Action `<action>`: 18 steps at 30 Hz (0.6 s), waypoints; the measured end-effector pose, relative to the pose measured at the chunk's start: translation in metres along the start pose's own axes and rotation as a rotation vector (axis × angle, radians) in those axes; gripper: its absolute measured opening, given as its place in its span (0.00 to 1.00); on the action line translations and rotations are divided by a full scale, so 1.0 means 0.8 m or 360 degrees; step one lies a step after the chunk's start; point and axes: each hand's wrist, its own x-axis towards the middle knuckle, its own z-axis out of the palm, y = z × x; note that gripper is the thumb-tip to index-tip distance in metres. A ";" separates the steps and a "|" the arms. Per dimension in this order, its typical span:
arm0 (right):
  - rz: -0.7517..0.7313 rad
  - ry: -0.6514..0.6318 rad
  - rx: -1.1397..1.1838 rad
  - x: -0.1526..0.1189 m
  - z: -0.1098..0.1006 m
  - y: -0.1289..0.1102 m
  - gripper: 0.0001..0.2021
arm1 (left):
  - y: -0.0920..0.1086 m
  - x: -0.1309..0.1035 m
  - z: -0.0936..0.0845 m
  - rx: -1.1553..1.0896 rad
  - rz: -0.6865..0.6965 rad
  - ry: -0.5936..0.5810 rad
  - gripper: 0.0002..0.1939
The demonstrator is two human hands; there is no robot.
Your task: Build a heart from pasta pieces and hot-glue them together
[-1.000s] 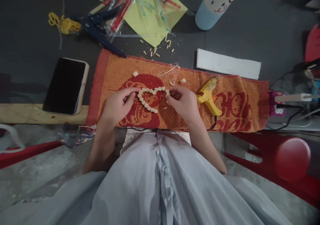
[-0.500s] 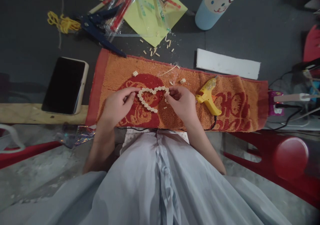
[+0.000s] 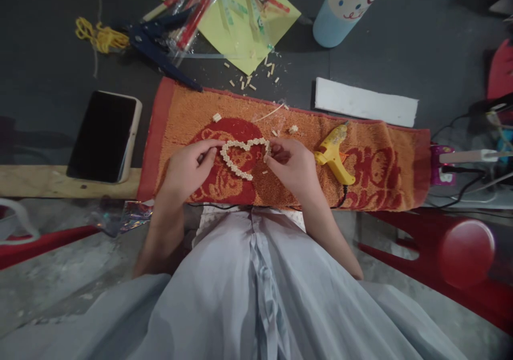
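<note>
A heart-shaped outline [image 3: 233, 165] built from small cream pieces lies over the orange and red towel [image 3: 188, 109], with a gap at its lower right. My left hand [image 3: 187, 169] pinches its upper left side between thumb and fingers. At the upper right end, my right hand [image 3: 293, 163] is closed, thumb and fingertips against the heart; whether a loose piece is in them as well is hidden. A yellow glue gun [image 3: 334, 156] rests on the towel just right of my right hand. Small cream bits [image 3: 293, 129] lie above the heart.
A phone [image 3: 103, 137] is at the left, blue-handled pliers [image 3: 160, 55] and yellow cord [image 3: 103, 37] behind it. Farther back are yellow paper [image 3: 236, 34], cut scraps [image 3: 251, 85] and a tumbler [image 3: 336, 15]. A white strip [image 3: 365, 103] lies behind the glue gun.
My right thumb and fingers have shifted slightly along the heart's right end. My left hand, the heart and the glue gun look unmoved.
</note>
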 end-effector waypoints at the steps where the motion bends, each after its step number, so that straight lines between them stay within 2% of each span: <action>1: 0.0000 -0.0006 0.0001 0.000 -0.001 0.000 0.18 | 0.000 0.000 0.000 0.0003 0.0002 0.0002 0.21; 7: -0.0003 -0.0049 -0.0020 0.001 -0.005 -0.002 0.16 | 0.001 -0.001 0.000 -0.0014 -0.0031 -0.0015 0.21; 12: -0.0025 -0.0098 -0.0023 0.000 -0.007 0.001 0.22 | 0.002 -0.001 -0.001 -0.0040 -0.0004 -0.0031 0.21; 18: -0.0040 -0.0148 -0.0048 0.002 -0.009 0.000 0.23 | 0.003 -0.002 -0.002 -0.0021 -0.0030 -0.0045 0.20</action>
